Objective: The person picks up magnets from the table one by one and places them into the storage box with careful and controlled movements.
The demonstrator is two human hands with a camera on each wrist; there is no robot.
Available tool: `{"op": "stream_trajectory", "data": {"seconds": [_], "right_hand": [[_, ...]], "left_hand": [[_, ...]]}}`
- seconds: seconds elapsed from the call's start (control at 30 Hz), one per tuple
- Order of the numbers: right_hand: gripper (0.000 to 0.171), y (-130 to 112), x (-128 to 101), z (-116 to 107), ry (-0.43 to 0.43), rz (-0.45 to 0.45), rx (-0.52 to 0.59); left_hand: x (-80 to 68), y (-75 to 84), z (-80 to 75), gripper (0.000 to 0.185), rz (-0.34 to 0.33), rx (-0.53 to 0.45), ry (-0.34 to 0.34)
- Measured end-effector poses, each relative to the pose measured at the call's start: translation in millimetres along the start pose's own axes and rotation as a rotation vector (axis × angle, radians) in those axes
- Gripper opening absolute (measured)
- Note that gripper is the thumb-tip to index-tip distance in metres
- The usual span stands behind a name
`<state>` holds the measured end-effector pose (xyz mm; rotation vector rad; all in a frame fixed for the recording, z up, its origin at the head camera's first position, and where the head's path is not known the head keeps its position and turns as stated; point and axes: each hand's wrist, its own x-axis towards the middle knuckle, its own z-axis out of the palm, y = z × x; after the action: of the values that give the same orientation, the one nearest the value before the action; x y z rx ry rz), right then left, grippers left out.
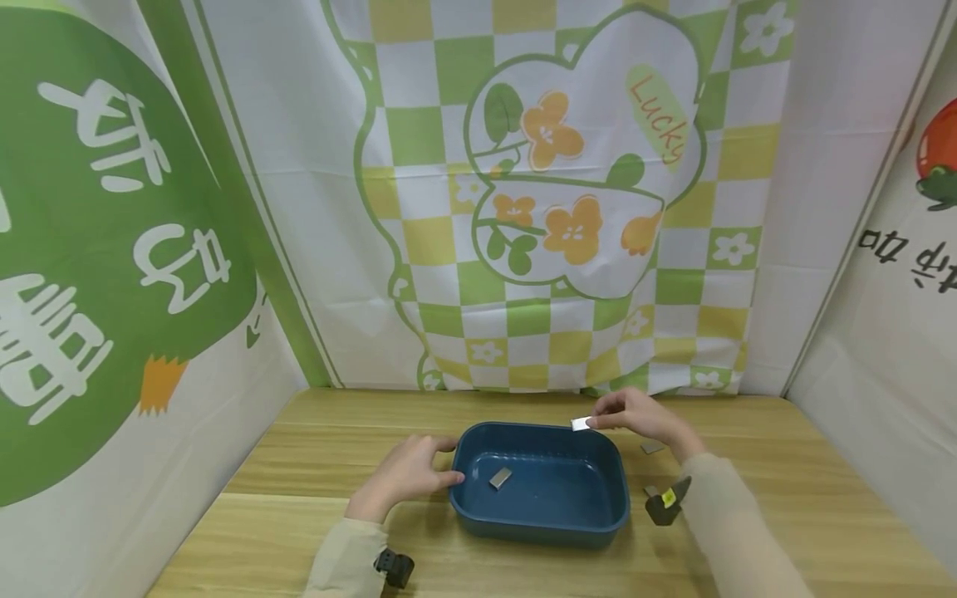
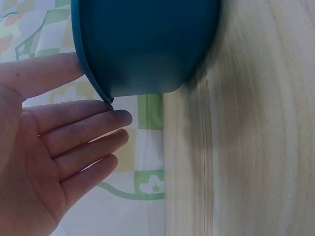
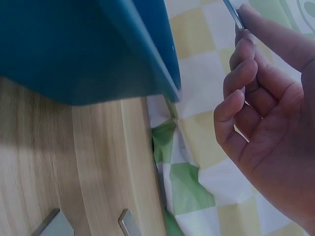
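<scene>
A dark blue rectangular basin (image 1: 538, 531) stands on the wooden table, with one small flat metallic rectangular piece (image 1: 500, 478) lying inside it towards the left. At its left rim is my left hand (image 1: 411, 470); in the left wrist view the thumb and index fingertips touch the rim (image 2: 88, 73), the fingers fairly straight. Over the far right part of the rim, my right hand (image 1: 635, 415) pinches another small flat silver rectangular piece (image 1: 581, 423) between thumb and index finger. The right wrist view shows that piece edge-on (image 3: 234, 14), its other fingers curled loosely.
Right of the basin, two more flat metallic pieces lie on the table, a far piece (image 1: 653, 447) and a nearer piece (image 1: 652, 491) partly behind the wrist camera (image 1: 665, 503). Printed cloth (image 1: 568, 332) hangs along the table's back edge.
</scene>
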<state>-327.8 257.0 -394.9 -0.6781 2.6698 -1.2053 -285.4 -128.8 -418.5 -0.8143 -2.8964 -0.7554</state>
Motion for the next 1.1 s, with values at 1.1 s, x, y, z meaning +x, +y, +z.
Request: {"op": "stream_trajectory", "data": {"seconds": [1.1], "right_hand": [[0.021,-17,29,21,-0.083,-0.048,0.023]], "left_hand": [[0.0,-0.5,0.9,0.052,0.005,0.003,0.000]]}}
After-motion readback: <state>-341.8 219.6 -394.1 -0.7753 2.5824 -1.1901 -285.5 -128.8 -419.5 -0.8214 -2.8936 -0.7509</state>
